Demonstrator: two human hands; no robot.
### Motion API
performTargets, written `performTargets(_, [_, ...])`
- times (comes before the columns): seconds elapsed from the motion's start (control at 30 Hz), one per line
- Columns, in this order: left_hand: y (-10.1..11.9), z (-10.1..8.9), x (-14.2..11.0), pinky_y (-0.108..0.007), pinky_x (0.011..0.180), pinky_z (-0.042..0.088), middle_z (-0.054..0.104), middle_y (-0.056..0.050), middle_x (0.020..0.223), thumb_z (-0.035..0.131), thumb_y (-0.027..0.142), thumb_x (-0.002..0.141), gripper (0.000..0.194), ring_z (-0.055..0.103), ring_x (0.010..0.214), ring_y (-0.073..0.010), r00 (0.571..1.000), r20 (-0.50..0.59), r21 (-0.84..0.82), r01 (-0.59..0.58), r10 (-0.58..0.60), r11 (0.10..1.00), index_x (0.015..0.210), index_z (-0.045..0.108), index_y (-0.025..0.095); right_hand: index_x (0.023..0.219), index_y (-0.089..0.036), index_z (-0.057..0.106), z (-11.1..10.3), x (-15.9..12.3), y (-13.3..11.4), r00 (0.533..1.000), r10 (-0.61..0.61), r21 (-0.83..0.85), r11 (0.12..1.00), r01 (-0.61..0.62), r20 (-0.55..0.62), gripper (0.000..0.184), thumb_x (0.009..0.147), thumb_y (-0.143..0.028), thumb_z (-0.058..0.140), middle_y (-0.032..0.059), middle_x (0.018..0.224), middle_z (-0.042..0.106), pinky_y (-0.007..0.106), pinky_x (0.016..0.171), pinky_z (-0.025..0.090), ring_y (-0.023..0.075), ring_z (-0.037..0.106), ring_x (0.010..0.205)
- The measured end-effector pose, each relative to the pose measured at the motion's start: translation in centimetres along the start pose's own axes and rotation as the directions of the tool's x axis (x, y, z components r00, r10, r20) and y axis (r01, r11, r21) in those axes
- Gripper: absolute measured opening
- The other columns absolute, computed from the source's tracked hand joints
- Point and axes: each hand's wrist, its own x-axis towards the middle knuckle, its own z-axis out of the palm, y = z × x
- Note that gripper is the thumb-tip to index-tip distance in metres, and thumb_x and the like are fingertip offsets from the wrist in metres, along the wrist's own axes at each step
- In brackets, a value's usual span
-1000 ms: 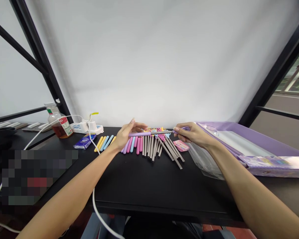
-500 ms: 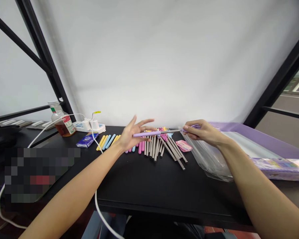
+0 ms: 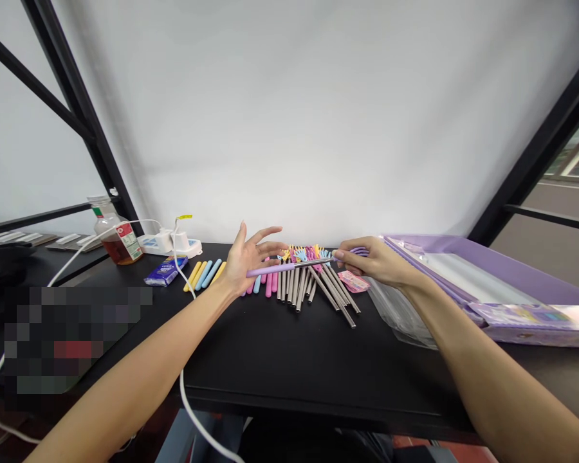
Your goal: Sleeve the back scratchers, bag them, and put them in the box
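My right hand (image 3: 374,260) pinches the purple head end of a long tool with a metal shaft and a purple handle (image 3: 270,269). The tool lies level over the table, its handle end resting against the palm of my left hand (image 3: 246,257). That hand has its fingers spread apart and grips nothing. Under both hands lies a row of pink, blue and yellow handles (image 3: 207,274) and several bare grey metal rods (image 3: 313,286) on the black table (image 3: 289,354).
A purple tray (image 3: 487,276) with clear plastic bags stands at the right. At the back left are a bottle of brown liquid (image 3: 116,239), a white power strip (image 3: 171,244), a blue tissue pack (image 3: 164,271) and a white cable (image 3: 188,399). A small pink packet (image 3: 353,281) lies by the rods.
My left hand let go of the purple handle and opened its fingers. My right hand kept hold of the tool and shifted slightly left and down.
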Motion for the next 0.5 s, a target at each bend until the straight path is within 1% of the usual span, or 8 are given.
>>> performTargets(0.1, [0.2,0.1,-0.1,-0.031,0.079,0.055,0.072,-0.013,0.098,0.030,0.073,0.094,0.074,0.065,0.088,-0.0201,1.000,-0.013,0.007,-0.012,0.012,1.000,0.124,0.066,0.015,0.071,-0.016,0.062,0.5,0.1,0.5,1.000,0.022,0.039,0.999,-0.022,0.022,0.046,0.093,-0.056,0.057,-0.0019,0.056,0.048,0.026,0.052,0.032,0.0094,0.040,0.052])
performTargets(0.27, [0.2,0.2,-0.1,-0.030,0.078,0.054,0.072,-0.013,0.094,0.031,0.075,0.092,0.077,0.065,0.079,-0.0186,1.000,0.007,0.077,-0.014,0.014,0.997,0.121,0.067,0.013,0.070,-0.016,0.060,1.4,0.3,1.2,0.999,0.031,0.112,0.993,-0.034,0.022,0.047,0.092,-0.057,0.058,-0.0028,0.055,0.045,0.025,0.050,0.032,0.0088,0.039,0.051])
performTargets(0.4, [0.0,0.2,-0.1,-0.029,0.076,0.053,0.071,-0.012,0.091,0.029,0.076,0.092,0.078,0.064,0.070,-0.0166,1.000,0.007,0.139,0.007,-0.008,0.990,0.117,0.068,0.013,0.072,-0.016,0.060,1.8,0.4,1.1,0.998,0.059,0.117,0.991,-0.062,0.026,0.048,0.092,-0.060,0.057,-0.0029,0.054,0.045,0.024,0.047,0.030,0.0086,0.038,0.048])
performTargets(0.5, [0.0,0.2,-0.1,-0.029,0.076,0.053,0.071,-0.011,0.090,0.028,0.077,0.092,0.079,0.065,0.069,-0.0165,1.000,-0.005,0.161,0.020,-0.019,0.987,0.115,0.068,0.013,0.072,-0.016,0.059,2.0,0.4,0.7,0.997,0.077,0.115,0.990,-0.079,0.028,0.050,0.091,-0.061,0.056,-0.0030,0.053,0.045,0.024,0.045,0.030,0.0086,0.038,0.047])
